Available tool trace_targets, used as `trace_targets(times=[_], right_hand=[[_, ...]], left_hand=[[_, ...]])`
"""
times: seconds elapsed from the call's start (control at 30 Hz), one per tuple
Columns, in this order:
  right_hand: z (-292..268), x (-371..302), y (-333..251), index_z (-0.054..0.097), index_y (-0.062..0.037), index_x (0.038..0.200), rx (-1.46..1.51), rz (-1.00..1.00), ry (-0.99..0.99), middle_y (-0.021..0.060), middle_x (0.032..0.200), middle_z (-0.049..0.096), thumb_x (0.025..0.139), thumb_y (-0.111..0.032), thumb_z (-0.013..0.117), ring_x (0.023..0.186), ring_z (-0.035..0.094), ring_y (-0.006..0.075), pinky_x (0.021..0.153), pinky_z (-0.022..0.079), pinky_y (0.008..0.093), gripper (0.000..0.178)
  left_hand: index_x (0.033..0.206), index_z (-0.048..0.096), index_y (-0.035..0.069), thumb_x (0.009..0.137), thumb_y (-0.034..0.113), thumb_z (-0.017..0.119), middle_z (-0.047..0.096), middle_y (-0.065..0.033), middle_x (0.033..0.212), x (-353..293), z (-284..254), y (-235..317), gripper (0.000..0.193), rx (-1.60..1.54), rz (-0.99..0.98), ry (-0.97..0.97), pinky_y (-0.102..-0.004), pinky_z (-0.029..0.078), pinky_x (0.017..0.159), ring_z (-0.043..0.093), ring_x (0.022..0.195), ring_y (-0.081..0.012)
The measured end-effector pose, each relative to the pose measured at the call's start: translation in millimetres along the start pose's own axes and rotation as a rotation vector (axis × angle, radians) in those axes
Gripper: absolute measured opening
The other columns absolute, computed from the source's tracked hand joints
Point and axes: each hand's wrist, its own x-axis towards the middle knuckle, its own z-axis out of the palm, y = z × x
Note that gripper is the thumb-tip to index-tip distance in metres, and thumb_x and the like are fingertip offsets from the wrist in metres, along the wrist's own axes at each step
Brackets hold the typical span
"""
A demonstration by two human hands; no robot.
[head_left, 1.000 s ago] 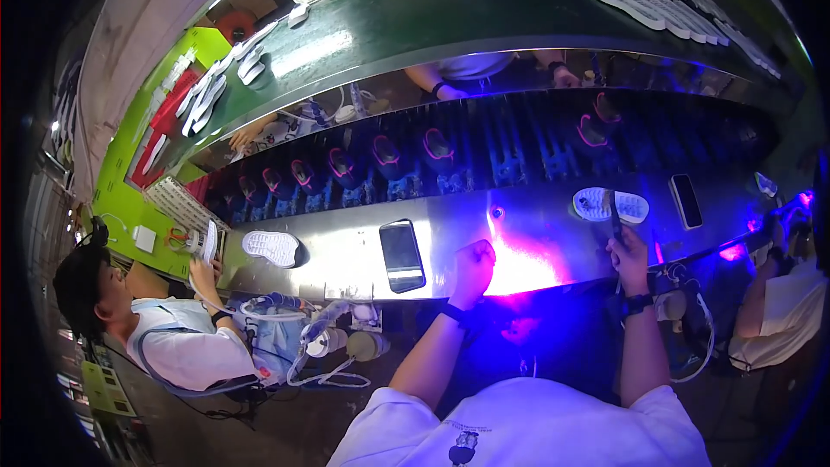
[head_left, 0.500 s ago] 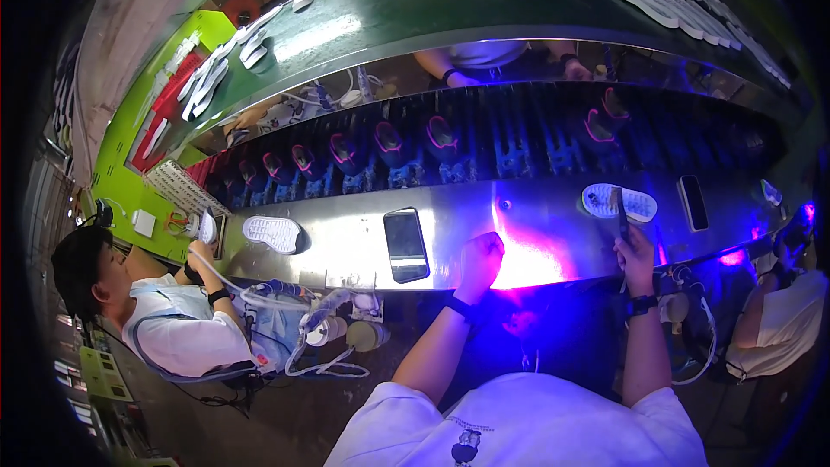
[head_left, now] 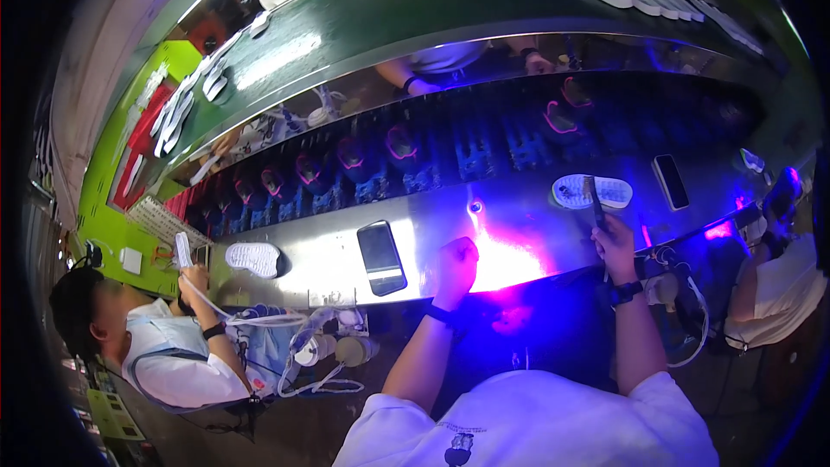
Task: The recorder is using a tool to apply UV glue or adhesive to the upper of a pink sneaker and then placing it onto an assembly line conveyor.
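Observation:
A white shoe sole [head_left: 567,193] lies flat toward the right of the metal bench. My right hand [head_left: 615,246] is closed around the dark handle of a brush [head_left: 597,212], whose brownish end rests across the middle of the sole. To the left, my left hand [head_left: 456,265] is a closed fist at the bench's near edge, beside a bright violet glow. Nothing shows sticking out of that fist.
A phone [head_left: 381,258] and another white sole [head_left: 252,259] lie left; a second phone [head_left: 669,182] lies right. Behind runs a dark conveyor [head_left: 484,151] carrying dark, pink-edged shoe uppers [head_left: 350,153]. A co-worker [head_left: 177,346] at left holds a white sole [head_left: 182,251].
My view has shifted, so the bench things sit further left. My hands hold nearly the same pose, the brush still on the sole. The left co-worker's sole is now more upright.

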Motion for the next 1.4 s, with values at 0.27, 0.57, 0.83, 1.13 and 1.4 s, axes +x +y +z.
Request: trace_targets(times=[0.27, 0.57, 0.83, 1.13, 1.4], right_hand=[[-3.5, 2.7, 7.7, 0.061, 0.0003, 0.129, 0.007, 0.007, -0.005, 0.0035, 0.080, 0.063, 0.092, -0.002, 0.067, 0.052, 0.048, 0.0041, 0.044, 0.035, 0.0198, 0.037], [-1.0, 2.9, 4.2, 0.061, 0.0005, 0.128, -0.056, -0.012, -0.027, 0.0028, 0.079, 0.062, 0.094, -0.002, 0.064, 0.051, 0.048, 0.0038, 0.042, 0.034, 0.0198, 0.034], [-4.8, 0.5, 4.8, 0.061, 0.0008, 0.128, 0.008, -0.004, 0.001, 0.0026, 0.080, 0.063, 0.093, -0.002, 0.065, 0.052, 0.048, 0.0033, 0.044, 0.035, 0.0198, 0.036], [-6.6, 2.2, 5.0, 0.063, 0.0011, 0.128, 0.011, -0.026, -0.002, 0.0012, 0.083, 0.067, 0.091, -0.002, 0.069, 0.059, 0.053, 0.0036, 0.052, 0.041, 0.0213, 0.038], [-8.1, -2.1, -5.2, 0.064, 0.0023, 0.126, -0.006, -0.013, 0.005, 0.0022, 0.083, 0.067, 0.090, 0.002, 0.068, 0.060, 0.054, 0.0048, 0.053, 0.042, 0.0223, 0.036]], left_hand=[[0.072, 0.064, 0.003, 0.078, -0.011, 0.046, 0.062, -0.0065, 0.066, -3.5, 1.3, -7.3, 0.024, 0.095, -0.062, -0.008, -0.0301, 0.046, 0.063, 0.060, 0.066, -0.0155], [0.073, 0.064, 0.003, 0.076, -0.012, 0.047, 0.061, -0.0073, 0.066, -4.5, 4.1, -11.4, 0.022, 0.053, 0.018, 0.044, -0.0309, 0.046, 0.063, 0.059, 0.067, -0.0145], [0.073, 0.064, 0.003, 0.077, -0.013, 0.046, 0.062, -0.0069, 0.067, -5.1, 11.9, -22.8, 0.024, 0.043, -0.006, 0.032, -0.0305, 0.047, 0.064, 0.060, 0.069, -0.0151], [0.072, 0.064, 0.000, 0.075, -0.011, 0.045, 0.064, -0.0065, 0.069, -0.9, 9.8, -17.6, 0.022, -0.071, 0.003, -0.042, -0.0286, 0.046, 0.064, 0.060, 0.067, -0.0147], [0.072, 0.066, 0.002, 0.078, -0.008, 0.044, 0.059, -0.0034, 0.062, -3.6, 15.6, -8.2, 0.025, -0.006, 0.080, -0.006, -0.0272, 0.039, 0.053, 0.053, 0.057, -0.0105]])
